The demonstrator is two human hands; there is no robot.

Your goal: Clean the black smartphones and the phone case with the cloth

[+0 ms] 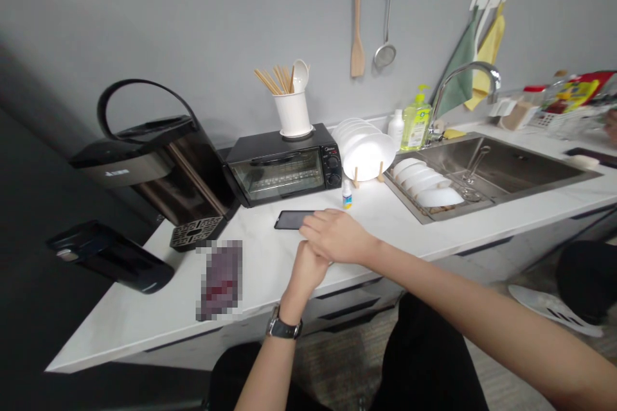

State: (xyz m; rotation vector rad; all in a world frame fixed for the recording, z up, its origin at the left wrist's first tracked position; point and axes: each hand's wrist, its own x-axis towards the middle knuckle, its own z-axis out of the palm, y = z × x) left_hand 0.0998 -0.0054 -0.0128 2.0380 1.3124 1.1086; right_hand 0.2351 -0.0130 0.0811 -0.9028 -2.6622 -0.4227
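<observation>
My left hand point(310, 264), with a black-strapped watch point(284, 327) on its wrist, is at the front edge of the counter. My right hand point(337, 236) lies over it, its fingers bent and wrapped across the left hand, so the left fingers are hidden. Just behind my hands a flat black phone-like device point(290, 220) rests on the countertop, partly covered by the right fingers. A small white bottle with a blue and yellow label point(347, 195) stands upright beyond my right hand.
A toaster oven point(284, 170) carries a utensil holder point(293, 113). To the left are a water dispenser point(159, 173), a dark flask point(110, 257) and a blurred-out item point(222, 279). White plates point(366, 154) stand in a rack beside the sink point(511, 173), which holds bowls point(424, 183).
</observation>
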